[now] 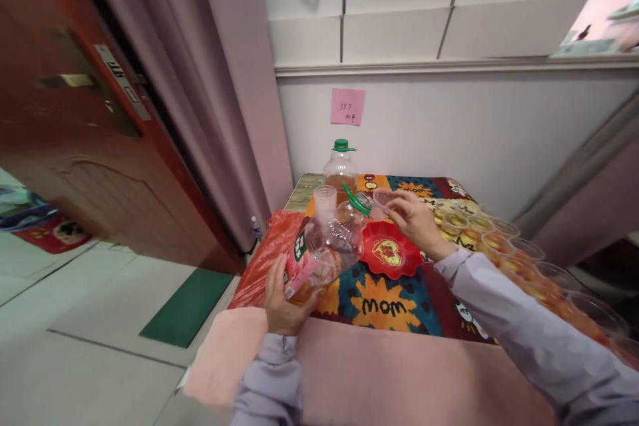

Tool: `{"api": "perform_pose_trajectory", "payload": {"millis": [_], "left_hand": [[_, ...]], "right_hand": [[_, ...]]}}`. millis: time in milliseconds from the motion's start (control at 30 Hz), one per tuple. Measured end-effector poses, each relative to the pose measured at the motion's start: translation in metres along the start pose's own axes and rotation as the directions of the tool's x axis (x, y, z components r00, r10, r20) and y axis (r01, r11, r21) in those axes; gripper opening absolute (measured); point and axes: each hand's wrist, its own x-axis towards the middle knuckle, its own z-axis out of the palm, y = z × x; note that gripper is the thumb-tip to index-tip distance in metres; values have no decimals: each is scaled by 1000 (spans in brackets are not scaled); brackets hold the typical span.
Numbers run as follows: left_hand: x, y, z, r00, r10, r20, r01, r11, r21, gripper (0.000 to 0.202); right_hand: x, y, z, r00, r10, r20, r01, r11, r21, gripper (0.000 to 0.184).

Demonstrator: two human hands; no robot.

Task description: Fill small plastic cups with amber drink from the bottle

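My left hand (288,296) is closed around the lower part of a big clear plastic bottle (344,233) with a pink label. The bottle is tilted, its neck and green handle (355,202) pointing up and to the right. Some amber liquid shows low in it. Close to the bottle's mouth, my right hand (412,216) grips a clear plastic cup (380,201) by its side. Whether liquid is in this cup, I cannot tell. Below both lies a red scalloped dish (410,267) with a gold design. Behind the tilted bottle stands a stack of clear cups (325,201).
A second large bottle (340,168) with a green cap stands at the back. Several filled clear cups (496,243) crowd the table's right side. Red plastic sheeting (269,253) covers the left edge. The wall with a pink note (348,107) closes off the back.
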Motion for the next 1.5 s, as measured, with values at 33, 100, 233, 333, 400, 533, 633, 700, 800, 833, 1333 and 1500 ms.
{"api": "perform_pose_trajectory", "payload": {"millis": [33,100,233,333,400,533,633,700,800,833,1333,1500], "left_hand": [[1,0,0,1000,3,-1,-3,1000,1,99],[2,0,0,1000,5,3,-5,1000,0,100],[4,0,1,1000,2,8,-2,1000,-7,104],[4,1,1,1000,-6,11,6,1000,1,103],[4,2,1,1000,-13,18,13,1000,5,103],[4,3,1,999,-34,22,34,999,7,102],[4,3,0,999,-36,24,36,999,8,101],[5,3,0,999,-27,24,27,1000,4,101],[6,2,0,1000,-12,27,12,1000,6,102],[6,2,0,1000,-11,28,11,1000,10,102],[4,-1,0,998,-28,53,29,999,-18,105],[6,3,1,1000,-3,20,4,999,-32,107]], "right_hand": [[-19,7,0,998,34,58,-32,998,-46,20],[-50,17,6,983,106,151,-88,989,-118,21],[-79,19,19,946,195,259,-141,967,-214,22],[-81,13,21,937,199,287,-134,963,-233,20],[-81,9,16,943,189,272,-125,964,-236,34],[-81,2,-5,972,215,96,-199,968,-151,55],[-80,2,-14,968,249,12,-248,967,-64,45],[-78,4,-10,963,264,62,-259,963,-78,39],[-75,11,10,932,341,121,-330,938,-108,64],[-74,12,19,917,380,122,-369,923,-104,78],[-73,7,50,838,520,166,-516,854,-68,79],[-72,-20,33,886,459,-73,-431,870,241,96]]}}
